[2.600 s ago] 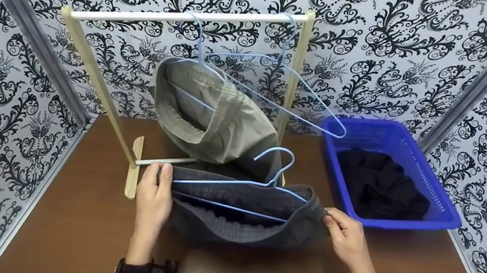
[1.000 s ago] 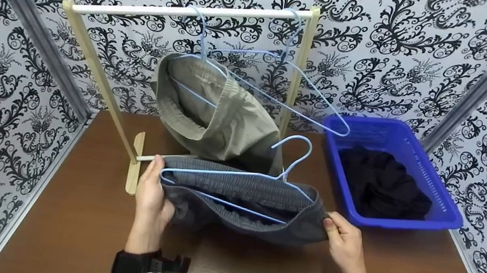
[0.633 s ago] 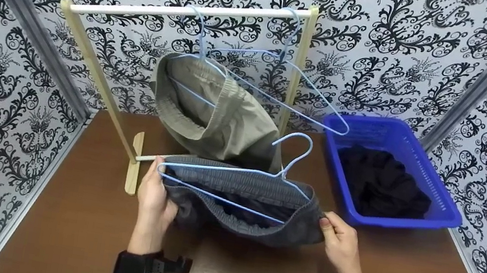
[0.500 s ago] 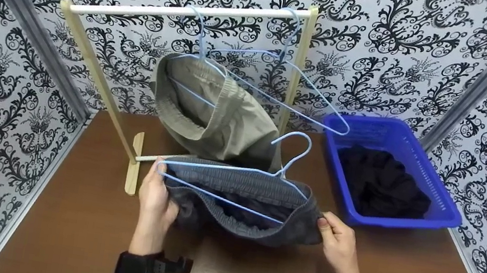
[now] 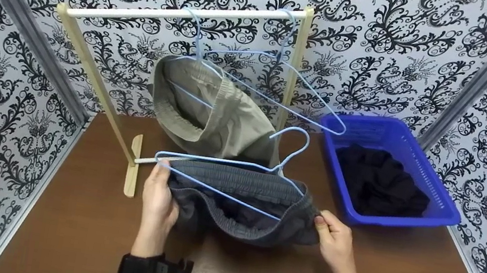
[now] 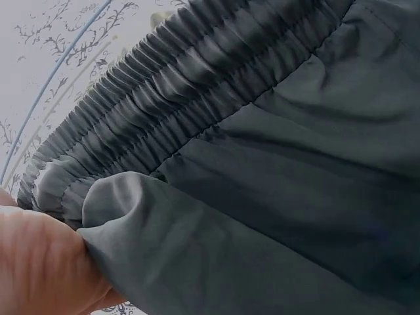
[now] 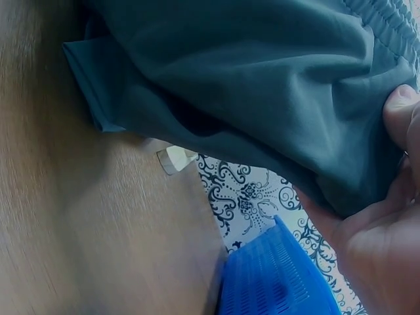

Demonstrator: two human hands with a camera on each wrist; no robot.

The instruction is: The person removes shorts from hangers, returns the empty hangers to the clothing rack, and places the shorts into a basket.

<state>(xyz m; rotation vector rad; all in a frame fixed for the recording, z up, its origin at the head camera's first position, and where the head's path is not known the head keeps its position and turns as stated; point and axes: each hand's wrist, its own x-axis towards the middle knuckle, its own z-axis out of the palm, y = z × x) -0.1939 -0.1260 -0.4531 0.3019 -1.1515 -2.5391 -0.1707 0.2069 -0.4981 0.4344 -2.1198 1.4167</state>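
Note:
Dark grey elastic-waist shorts are held up over the table, waistband spread toward me. My left hand grips them at the left end of the waistband, its thumb and fingertips pointing up. At the other side my right hand pinches the cloth just below the band, as the right wrist view also shows. A light blue hanger has its right end inside the waist opening. Its left corner sticks out above the band, right at my left fingertips, and its hook points up. In the left wrist view, gathered waistband fills much of the frame.
Behind the shorts stands a rack with a white rail and wooden posts. Khaki shorts hang from it on a blue hanger, beside a bare hanger. A blue basket with black cloth stands at the right.
The hanger's left corner has come up out of the waistband, where it was under my left hand, and its hook has risen. My left hand has shifted its hold; the right still pinches the cloth.

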